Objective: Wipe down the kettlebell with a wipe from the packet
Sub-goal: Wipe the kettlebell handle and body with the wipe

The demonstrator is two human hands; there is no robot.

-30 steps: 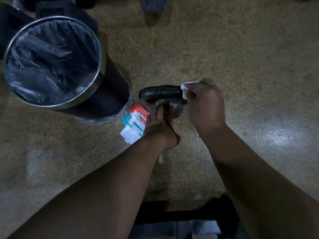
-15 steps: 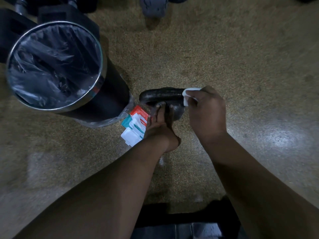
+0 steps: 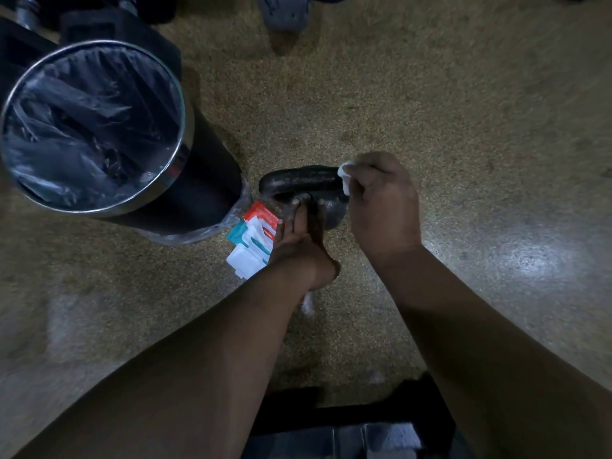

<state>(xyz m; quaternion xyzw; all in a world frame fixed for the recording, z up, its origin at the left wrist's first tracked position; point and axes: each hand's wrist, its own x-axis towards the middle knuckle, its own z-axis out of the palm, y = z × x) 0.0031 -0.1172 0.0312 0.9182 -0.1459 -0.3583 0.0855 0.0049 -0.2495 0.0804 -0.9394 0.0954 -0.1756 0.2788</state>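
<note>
A dark kettlebell [image 3: 298, 182] stands on the speckled floor, its handle uppermost. My right hand [image 3: 384, 207] grips a white wipe [image 3: 344, 180] and holds it against the right end of the handle. My left hand [image 3: 298, 236] rests on the kettlebell's body just below the handle, fingers straight along it and covering much of the body. The wipe packet [image 3: 255, 236], red, teal and white with its white flap open, lies on the floor just left of my left hand.
A round black bin [image 3: 185, 180] with a steel rim and a clear liner stands to the left, close to the packet. Dark weights [image 3: 99, 28] sit behind it, and a grey object [image 3: 286, 11] at the top. A dark bench edge [image 3: 347, 432] is below.
My right hand with the wipe has shifted slightly on the right end of the handle. The left hand stays on the kettlebell body. The view has drifted a little.
</note>
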